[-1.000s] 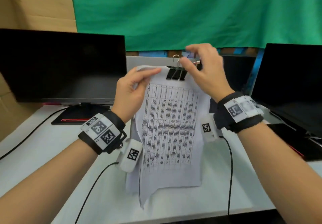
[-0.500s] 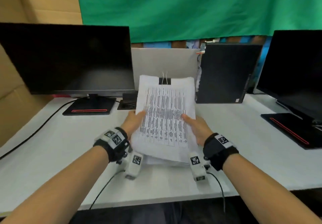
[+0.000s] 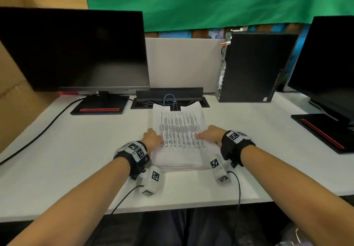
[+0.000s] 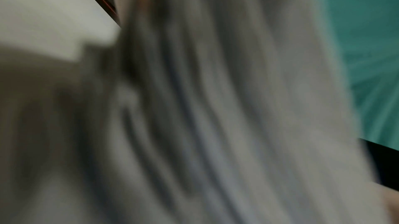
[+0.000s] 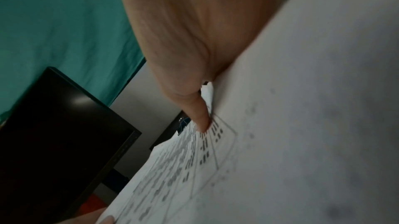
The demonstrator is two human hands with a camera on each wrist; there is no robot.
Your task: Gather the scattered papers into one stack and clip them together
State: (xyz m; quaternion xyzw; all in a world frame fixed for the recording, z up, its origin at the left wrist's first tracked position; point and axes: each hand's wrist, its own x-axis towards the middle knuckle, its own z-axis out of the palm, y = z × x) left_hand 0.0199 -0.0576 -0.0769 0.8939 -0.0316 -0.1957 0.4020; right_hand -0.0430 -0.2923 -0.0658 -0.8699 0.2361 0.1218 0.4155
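On the desk (image 3: 57, 150) between the monitors lies the stack (image 3: 179, 130), clip (image 3: 175, 107) biting its far edge, left hand (image 3: 152, 139) and right hand (image 3: 211, 133) pinching its sides, thumbs on top — clipping looks done, just letting go remains.

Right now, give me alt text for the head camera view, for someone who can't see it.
A stack of printed papers, held by a black binder clip at its far edge, lies on a white desk; the left hand and right hand hold its sides.
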